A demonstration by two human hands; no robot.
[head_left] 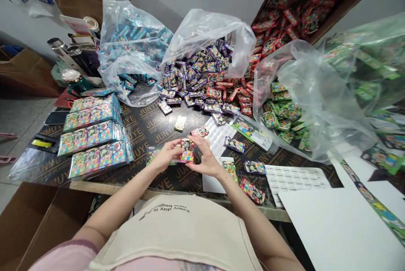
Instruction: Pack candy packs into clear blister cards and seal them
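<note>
Black plywood counter [139, 131]: "JUNMUYE" in tan capitals, repeated across surface; beneath it "WBP" and "PLYWOOD", parts covered. Cream cloth apron [177, 237]: "Every day is", "new beginn…", last letters unclear. Small red rectangular packet [187, 153]: lettering too small. White paper sheet [297, 178]: rows of tiny print, illegible.
</note>
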